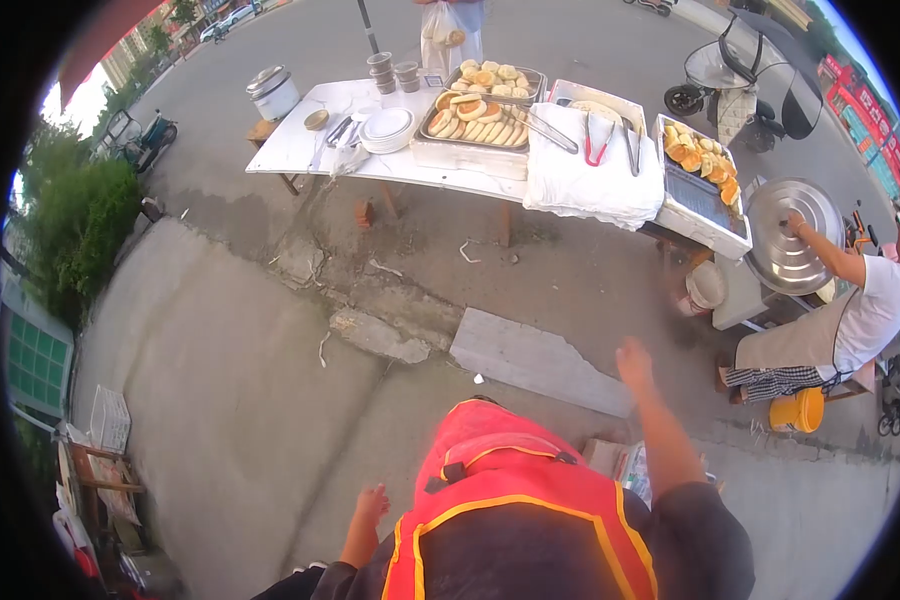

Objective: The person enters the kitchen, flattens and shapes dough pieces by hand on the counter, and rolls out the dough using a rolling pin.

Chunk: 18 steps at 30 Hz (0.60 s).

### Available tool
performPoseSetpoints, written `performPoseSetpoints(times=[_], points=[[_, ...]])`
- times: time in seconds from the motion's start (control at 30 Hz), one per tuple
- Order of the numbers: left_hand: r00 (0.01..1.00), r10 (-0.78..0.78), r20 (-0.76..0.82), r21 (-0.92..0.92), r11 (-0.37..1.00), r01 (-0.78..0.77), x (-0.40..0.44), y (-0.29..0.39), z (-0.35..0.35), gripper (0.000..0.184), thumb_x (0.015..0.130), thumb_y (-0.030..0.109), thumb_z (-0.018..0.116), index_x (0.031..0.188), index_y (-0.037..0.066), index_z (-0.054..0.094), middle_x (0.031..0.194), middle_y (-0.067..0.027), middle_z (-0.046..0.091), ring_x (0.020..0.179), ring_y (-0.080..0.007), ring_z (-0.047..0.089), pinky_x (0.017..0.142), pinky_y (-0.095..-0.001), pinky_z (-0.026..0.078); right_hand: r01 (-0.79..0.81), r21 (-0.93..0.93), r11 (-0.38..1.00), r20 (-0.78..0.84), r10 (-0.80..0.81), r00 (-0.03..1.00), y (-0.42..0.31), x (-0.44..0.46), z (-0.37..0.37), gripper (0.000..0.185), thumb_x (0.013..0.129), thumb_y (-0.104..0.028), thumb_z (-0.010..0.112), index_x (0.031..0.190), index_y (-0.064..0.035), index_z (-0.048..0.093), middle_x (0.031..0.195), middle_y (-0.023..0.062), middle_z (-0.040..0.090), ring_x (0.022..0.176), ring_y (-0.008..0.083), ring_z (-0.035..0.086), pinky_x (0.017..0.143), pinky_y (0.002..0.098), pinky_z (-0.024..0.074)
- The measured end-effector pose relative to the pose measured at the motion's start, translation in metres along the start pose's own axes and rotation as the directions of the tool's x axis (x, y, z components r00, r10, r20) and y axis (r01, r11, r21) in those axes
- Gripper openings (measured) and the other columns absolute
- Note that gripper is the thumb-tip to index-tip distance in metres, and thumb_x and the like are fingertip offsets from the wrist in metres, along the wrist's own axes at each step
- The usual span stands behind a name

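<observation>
My left hand (373, 502) is low beside my red apron (500, 455), over the pavement. Its fingers are loosely apart and hold nothing I can see. My right hand (634, 364) reaches forward over a flat grey slab (530, 355) on the ground. It is a little blurred, with its fingers apart and nothing visible in them. Neither hand touches the white table (320, 105) ahead. On that table are trays of round flatbreads (473, 122) and buns (490, 78), and tongs (598, 140) on a white cloth (570, 185).
A co-worker (850, 310) at right holds a large metal lid (793, 235). Nearby are a white bucket (707, 285), a yellow bucket (798, 410) and a tray of golden buns (703, 160). Plates (388, 125) are stacked on the table. A person with a bag (442, 25) stands beyond.
</observation>
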<state>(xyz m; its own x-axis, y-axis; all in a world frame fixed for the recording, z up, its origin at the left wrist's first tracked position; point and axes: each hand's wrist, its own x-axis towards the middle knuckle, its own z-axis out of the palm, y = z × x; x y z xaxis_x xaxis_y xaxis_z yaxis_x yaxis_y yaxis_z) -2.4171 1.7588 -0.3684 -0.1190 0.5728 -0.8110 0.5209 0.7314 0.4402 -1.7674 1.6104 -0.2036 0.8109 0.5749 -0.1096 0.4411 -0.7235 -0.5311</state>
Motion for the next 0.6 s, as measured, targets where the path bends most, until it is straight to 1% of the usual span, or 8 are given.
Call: performPoseSetpoints(times=[0.07,0.17,0.23,0.27,0.33,0.47,0.5,0.6], points=[[0.996,-0.079,0.045,-0.327,0.941,0.089,0.046,-0.01,-0.006,0.033,0.093,0.033,0.056,0.096,0.001,0.062,0.06,-0.01,0.059,0.051,-0.0222,0.058,0.043,-0.0347,0.044,0.273,-0.023,0.962,-0.192,-0.272,0.943,-0.051,0.115,0.004,0.034,0.086,-0.016,0.061,0.118,-0.0043,0.056,0.099,0.016,0.065,0.094,0.0316,0.063,0.084,0.0408,0.0489],[0.978,0.02,-0.21,0.245,0.969,0.032,0.129,0.023,0.044,0.032,0.094,0.03,0.054,0.095,-0.002,0.061,0.057,-0.0105,0.057,0.049,-0.0239,0.057,0.043,-0.0367,0.045,0.386,0.107,0.916,-0.26,-0.349,0.9,-0.121,0.26,-0.003,0.035,0.086,-0.013,0.06,0.12,-0.004,0.055,0.102,0.017,0.065,0.096,0.0317,0.063,0.086,0.04,0.0485],[0.965,-0.054,-0.256,-0.013,0.999,0.052,0.163,0.091,0.105,0.036,0.095,0.029,0.051,0.096,-0.006,0.06,0.061,-0.0106,0.058,0.052,-0.0231,0.058,0.047,-0.0363,0.047,0.505,0.051,0.861,-0.349,-0.459,0.817,-0.126,0.359,0.016,0.038,0.085,-0.012,0.06,0.121,-0.0019,0.053,0.11,0.0199,0.062,0.103,0.0346,0.059,0.089,0.041,0.0469],[0.939,0.253,-0.233,0.129,0.965,-0.228,0.176,0.12,0.135,0.037,0.095,0.03,0.053,0.096,-0.006,0.06,0.066,-0.0103,0.06,0.057,-0.0225,0.06,0.049,-0.0358,0.047,0.501,-0.036,0.865,-0.346,-0.481,0.805,-0.134,0.394,0.013,0.04,0.085,-0.011,0.061,0.122,-0.001,0.052,0.113,0.0208,0.061,0.105,0.0358,0.058,0.091,0.0417,0.0461],[0.97,0.234,-0.068,-0.207,0.948,-0.243,0.074,0.264,0.173,0.04,0.093,0.033,0.058,0.105,-0.005,0.06,0.084,-0.0098,0.066,0.074,-0.0201,0.063,0.062,-0.0329,0.05,0.495,-0.184,0.849,-0.308,-0.528,0.792,-0.152,0.439,0.015,0.043,0.085,-0.011,0.061,0.125,0.0007,0.049,0.118,0.0228,0.058,0.11,0.038,0.055,0.094,0.0432,0.0445],[0.839,0.516,-0.172,-0.053,0.846,-0.531,0.007,0.365,0.21,0.044,0.093,0.035,0.059,0.117,-0.001,0.059,0.097,-0.0125,0.07,0.088,-0.0204,0.065,0.081,-0.0314,0.05,0.455,-0.468,0.757,-0.086,-0.552,0.829,-0.176,0.54,0.025,0.056,0.08,-0.016,0.065,0.129,0.0034,0.045,0.119,0.0243,0.056,0.113,0.039,0.051,0.098,0.0476,0.04],[0.851,0.463,-0.247,-0.162,0.846,-0.508,-0.018,0.383,0.211,0.043,0.093,0.035,0.059,0.117,-0.001,0.059,0.099,-0.0146,0.069,0.092,-0.0223,0.065,0.082,-0.0325,0.05,0.567,-0.499,0.656,-0.052,-0.676,0.735,-0.158,0.585,0.042,0.056,0.078,-0.017,0.065,0.127,0.0049,0.047,0.115,0.024,0.058,0.109,0.0392,0.054,0.095,0.0476,0.0423],[0.81,0.16,-0.564,-0.311,0.868,-0.388,-0.056,0.33,0.235,0.042,0.092,0.035,0.059,0.115,-0.001,0.061,0.101,-0.0191,0.068,0.1,-0.0267,0.065,0.083,-0.0355,0.05,0.492,-0.654,0.575,0.144,-0.544,0.827,-0.18,0.613,0.048,0.052,0.079,-0.019,0.062,0.122,0.0056,0.048,0.106,0.0231,0.061,0.099,0.0408,0.059,0.086,0.0489,0.0486]])
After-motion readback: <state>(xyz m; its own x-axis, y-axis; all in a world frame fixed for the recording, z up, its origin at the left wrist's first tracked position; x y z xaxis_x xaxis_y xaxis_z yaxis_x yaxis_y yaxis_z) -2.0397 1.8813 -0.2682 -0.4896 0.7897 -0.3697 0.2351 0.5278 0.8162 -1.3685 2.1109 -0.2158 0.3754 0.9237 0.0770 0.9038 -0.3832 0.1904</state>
